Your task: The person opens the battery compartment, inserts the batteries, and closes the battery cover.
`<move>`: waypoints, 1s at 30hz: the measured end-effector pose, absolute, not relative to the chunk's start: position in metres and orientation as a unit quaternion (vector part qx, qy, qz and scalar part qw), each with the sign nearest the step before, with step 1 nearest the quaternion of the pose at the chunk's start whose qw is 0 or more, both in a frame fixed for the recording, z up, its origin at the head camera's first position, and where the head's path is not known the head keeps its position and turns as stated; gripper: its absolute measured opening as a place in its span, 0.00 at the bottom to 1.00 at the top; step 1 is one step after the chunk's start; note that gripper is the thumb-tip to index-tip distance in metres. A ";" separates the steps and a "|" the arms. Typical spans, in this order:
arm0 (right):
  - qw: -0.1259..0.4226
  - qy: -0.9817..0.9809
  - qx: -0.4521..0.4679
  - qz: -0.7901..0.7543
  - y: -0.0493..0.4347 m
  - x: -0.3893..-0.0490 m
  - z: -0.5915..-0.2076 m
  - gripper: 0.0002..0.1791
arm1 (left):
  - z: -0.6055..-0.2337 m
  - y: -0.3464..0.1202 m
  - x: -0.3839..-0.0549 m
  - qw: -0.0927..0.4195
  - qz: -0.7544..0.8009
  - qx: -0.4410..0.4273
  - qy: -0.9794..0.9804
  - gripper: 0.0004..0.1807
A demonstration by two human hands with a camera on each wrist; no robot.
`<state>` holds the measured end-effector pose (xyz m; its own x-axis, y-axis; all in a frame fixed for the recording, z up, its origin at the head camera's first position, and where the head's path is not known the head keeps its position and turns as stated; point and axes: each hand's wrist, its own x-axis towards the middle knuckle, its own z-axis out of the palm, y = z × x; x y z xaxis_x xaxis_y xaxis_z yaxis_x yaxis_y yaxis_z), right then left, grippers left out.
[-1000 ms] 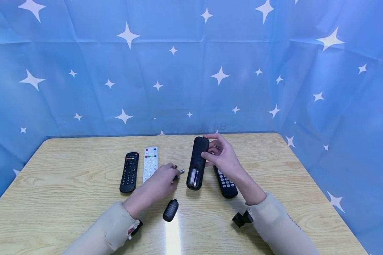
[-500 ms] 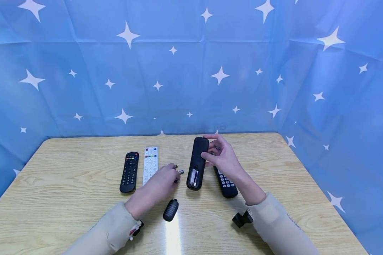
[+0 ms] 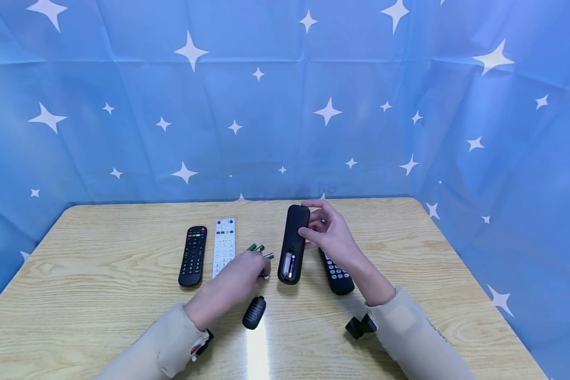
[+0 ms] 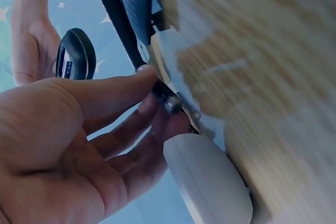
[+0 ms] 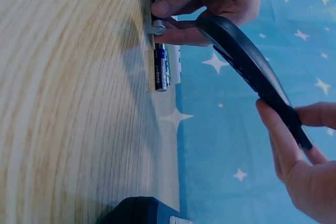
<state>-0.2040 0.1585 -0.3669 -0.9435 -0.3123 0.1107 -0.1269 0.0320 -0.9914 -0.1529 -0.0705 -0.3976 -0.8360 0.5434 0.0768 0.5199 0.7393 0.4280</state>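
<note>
My right hand (image 3: 330,235) grips a black remote control (image 3: 293,229), its back turned up and its battery compartment (image 3: 288,265) uncovered. At least one battery shows inside; the other slot is too small to read. To the left, my left hand (image 3: 239,272) is low over the table, thumb and fingers pinching a battery (image 4: 172,103). That battery's metal end (image 5: 158,27) also shows in the right wrist view. Several loose batteries (image 5: 161,69) lie just beyond the left fingers, one with a green end (image 3: 252,247). Nearer me is the black battery cover (image 3: 254,312).
A black remote (image 3: 192,257) and a white remote (image 3: 224,240) lie to the left on the wooden table (image 3: 109,274). Another black remote (image 3: 338,275) with pale round buttons lies under the right wrist. A blue star-patterned curtain (image 3: 285,116) stands behind the table.
My left hand has shifted slightly among the loose batteries, and a green battery end now shows above its knuckles. The right hand and its remote stay nearly still.
</note>
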 end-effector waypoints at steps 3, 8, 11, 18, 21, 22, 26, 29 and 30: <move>0.070 0.716 -0.154 -0.678 0.158 -0.204 -0.367 0.34 | -0.396 -0.071 -0.152 0.023 0.239 0.290 0.926 0.08; 0.071 0.716 -0.155 -0.677 0.158 -0.204 -0.366 0.34 | -0.395 -0.073 -0.151 -0.014 0.267 0.306 0.914 0.12; 0.070 0.715 -0.157 -0.677 0.159 -0.204 -0.365 0.34 | -0.393 -0.074 -0.150 -0.038 0.291 0.300 0.907 0.11; 0.073 0.714 -0.157 -0.678 0.158 -0.204 -0.364 0.35 | -0.385 -0.073 -0.145 -0.097 0.329 0.276 0.898 0.11; 0.074 0.716 -0.156 -0.676 0.157 -0.204 -0.364 0.35 | -0.382 -0.071 -0.143 -0.107 0.344 0.268 0.893 0.10; 0.074 0.716 -0.156 -0.676 0.157 -0.204 -0.364 0.35 | -0.381 -0.071 -0.142 -0.108 0.350 0.266 0.892 0.10; 0.072 0.719 -0.158 -0.673 0.156 -0.204 -0.365 0.34 | -0.377 -0.068 -0.140 -0.109 0.381 0.263 0.880 0.09; 0.073 0.720 -0.161 -0.671 0.155 -0.204 -0.365 0.34 | -0.374 -0.066 -0.139 -0.111 0.402 0.265 0.869 0.09; 0.075 0.719 -0.162 -0.671 0.154 -0.204 -0.365 0.34 | -0.373 -0.066 -0.139 -0.112 0.408 0.265 0.866 0.09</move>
